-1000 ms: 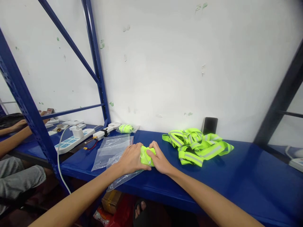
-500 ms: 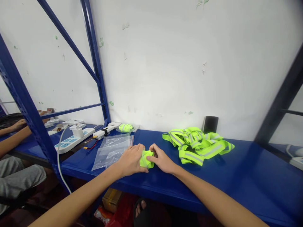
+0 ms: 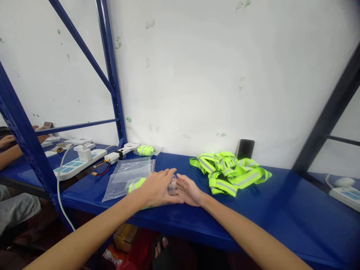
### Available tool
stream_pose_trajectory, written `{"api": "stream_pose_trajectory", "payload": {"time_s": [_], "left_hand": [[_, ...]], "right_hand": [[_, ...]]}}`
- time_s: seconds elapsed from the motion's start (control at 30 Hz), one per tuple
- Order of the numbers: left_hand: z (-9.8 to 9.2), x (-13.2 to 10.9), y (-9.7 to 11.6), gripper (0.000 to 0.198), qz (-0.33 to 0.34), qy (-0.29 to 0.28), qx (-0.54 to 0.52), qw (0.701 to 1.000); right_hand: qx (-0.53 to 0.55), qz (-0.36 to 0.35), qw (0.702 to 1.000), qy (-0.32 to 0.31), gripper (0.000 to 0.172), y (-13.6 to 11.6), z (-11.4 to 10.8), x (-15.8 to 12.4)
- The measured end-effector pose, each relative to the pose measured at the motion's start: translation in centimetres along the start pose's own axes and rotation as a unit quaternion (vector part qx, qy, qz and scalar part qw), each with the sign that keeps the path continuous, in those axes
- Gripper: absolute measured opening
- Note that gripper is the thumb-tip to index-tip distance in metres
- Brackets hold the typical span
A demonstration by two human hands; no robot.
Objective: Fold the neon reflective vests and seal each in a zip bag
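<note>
A clear plastic bag point(image 3: 172, 186) with a rolled neon-yellow reflective strap point(image 3: 137, 184) inside lies near the shelf's front edge. Over it rests my left hand point(image 3: 159, 188), palm down, its thumb and fingers closed around the bag near its right end. My right hand point(image 3: 189, 190) is cupped at that same end, thumb up, with the plastic between it and my left hand; some of its fingertips are hidden. Flat clear zip bags point(image 3: 119, 178) lie left of my hands. Right of them sits a loose heap of neon-yellow reflective straps point(image 3: 233, 172).
At the wall are another bagged yellow roll point(image 3: 146, 150) and a leaning dark phone point(image 3: 245, 149). A white power strip point(image 3: 80, 164) with a cable and a white device with wires point(image 3: 116, 155) stand left. A blue upright point(image 3: 26, 127) separates another person's arms point(image 3: 12, 155).
The yellow roll, earlier between both hands, is now to the left, in a clear bag under my left hand and wrist. My right hand has let go of the roll and turned its palm inward.
</note>
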State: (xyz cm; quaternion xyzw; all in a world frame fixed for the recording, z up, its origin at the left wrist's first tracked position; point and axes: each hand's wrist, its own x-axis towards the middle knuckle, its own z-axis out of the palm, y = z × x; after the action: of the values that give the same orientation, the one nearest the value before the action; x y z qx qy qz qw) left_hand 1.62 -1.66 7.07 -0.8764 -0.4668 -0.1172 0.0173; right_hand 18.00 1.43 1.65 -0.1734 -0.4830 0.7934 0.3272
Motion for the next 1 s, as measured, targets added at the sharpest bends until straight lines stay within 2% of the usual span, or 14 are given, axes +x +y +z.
{"api": "stream_pose_trajectory", "payload": {"time_s": [0.13,0.2,0.37,0.57,0.83,1.0], "left_hand": [[-0.2,0.3,-1.0,0.055,-0.063,0.018,-0.065,0.996],[-0.2,0.8,-1.1,0.05,-0.08,0.028,-0.063,0.994],[-0.6,1.7,-1.3,0.042,-0.083,0.008,-0.058,0.995],[-0.9,1.5,-1.9,0.03,-0.12,0.053,-0.049,0.99],[0.1,0.1,-1.7,0.031,-0.131,0.102,-0.007,0.986],[0.2,-0.3,-1.3,0.03,-0.11,0.09,0.021,0.99]], "right_hand": [[-0.085,-0.041,0.995,0.027,0.038,0.0,-0.5,0.2],[-0.129,-0.055,0.989,0.043,0.042,0.1,-0.4,0.2],[-0.19,-0.103,0.97,0.112,0.046,0.5,0.2,0.3],[-0.269,-0.119,0.936,0.194,0.037,0.7,-0.1,0.6],[-0.266,-0.092,0.948,0.152,0.033,0.3,-1.1,0.8],[-0.262,-0.065,0.951,0.153,0.04,0.5,-0.9,0.7]]}}
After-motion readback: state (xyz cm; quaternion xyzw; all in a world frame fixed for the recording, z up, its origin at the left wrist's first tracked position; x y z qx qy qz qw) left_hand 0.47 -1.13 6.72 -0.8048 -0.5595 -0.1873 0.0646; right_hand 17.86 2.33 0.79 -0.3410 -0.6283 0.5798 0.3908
